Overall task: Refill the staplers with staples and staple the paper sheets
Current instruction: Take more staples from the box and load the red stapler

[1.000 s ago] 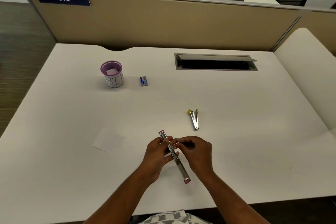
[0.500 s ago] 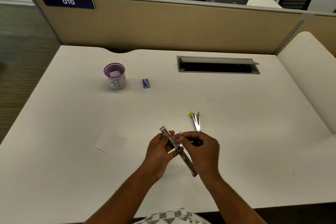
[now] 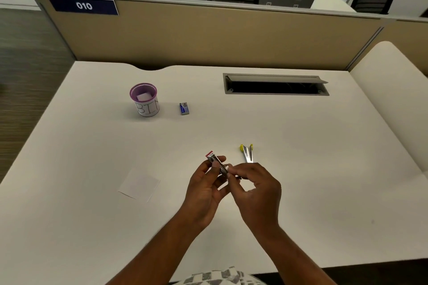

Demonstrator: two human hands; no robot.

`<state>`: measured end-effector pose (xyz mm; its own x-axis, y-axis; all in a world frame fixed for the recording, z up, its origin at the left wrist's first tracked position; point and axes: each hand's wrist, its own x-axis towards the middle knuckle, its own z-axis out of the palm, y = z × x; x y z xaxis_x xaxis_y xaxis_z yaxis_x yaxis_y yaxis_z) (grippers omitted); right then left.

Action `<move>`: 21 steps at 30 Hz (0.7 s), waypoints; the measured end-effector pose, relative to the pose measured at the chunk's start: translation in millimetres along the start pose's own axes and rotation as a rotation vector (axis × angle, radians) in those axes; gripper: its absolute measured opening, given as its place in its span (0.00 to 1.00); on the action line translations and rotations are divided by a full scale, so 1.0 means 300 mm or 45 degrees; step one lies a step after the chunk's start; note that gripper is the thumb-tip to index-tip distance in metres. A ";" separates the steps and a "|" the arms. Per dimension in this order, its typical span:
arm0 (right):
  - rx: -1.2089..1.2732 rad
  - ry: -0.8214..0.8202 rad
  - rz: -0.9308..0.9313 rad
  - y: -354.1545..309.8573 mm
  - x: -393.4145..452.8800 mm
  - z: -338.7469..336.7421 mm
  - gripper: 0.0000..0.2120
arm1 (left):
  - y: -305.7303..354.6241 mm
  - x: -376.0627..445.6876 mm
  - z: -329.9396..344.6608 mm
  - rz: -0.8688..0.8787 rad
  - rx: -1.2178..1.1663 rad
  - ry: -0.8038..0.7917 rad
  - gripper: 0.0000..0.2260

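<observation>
A small red stapler point(image 3: 214, 160) is held above the white desk point(image 3: 301, 169) near its front middle. My left hand point(image 3: 205, 188) grips it from the left, thumb on its metal rail. My right hand point(image 3: 257, 188) pinches at the stapler's near part with thumb and forefinger; that part is hidden by the fingers. A yellow stapler point(image 3: 247, 153) lies open on the desk just beyond my right hand. A small blue staple box point(image 3: 184, 108) lies farther back. White paper sheets point(image 3: 139, 184) lie flat to the left of my hands.
A purple-rimmed cup marked BIN point(image 3: 145, 100) with white paper inside stands at the back left. A grey cable slot point(image 3: 275, 84) is sunk into the desk at the back right. A beige partition point(image 3: 208, 34) closes the far edge.
Both hands have lifted the red stapler away from me, toward the yellow stapler. Its long lower end, visible before, is now covered by my right hand.
</observation>
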<state>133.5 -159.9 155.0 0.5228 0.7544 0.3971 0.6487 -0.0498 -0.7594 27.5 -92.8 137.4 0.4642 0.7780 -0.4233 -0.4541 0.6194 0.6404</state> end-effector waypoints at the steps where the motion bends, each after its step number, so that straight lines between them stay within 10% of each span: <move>1: 0.005 0.000 -0.012 -0.003 0.000 -0.001 0.09 | 0.004 -0.002 0.002 0.007 -0.008 -0.014 0.15; 21: -0.083 -0.240 0.135 -0.029 0.022 -0.011 0.11 | -0.007 -0.015 -0.016 -0.079 -0.091 0.012 0.12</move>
<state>133.2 -156.7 166.1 0.4813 0.8512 0.2092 0.6334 -0.1728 -0.7543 22.8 -97.1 134.9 0.4863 0.7386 -0.4669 -0.4778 0.6722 0.5656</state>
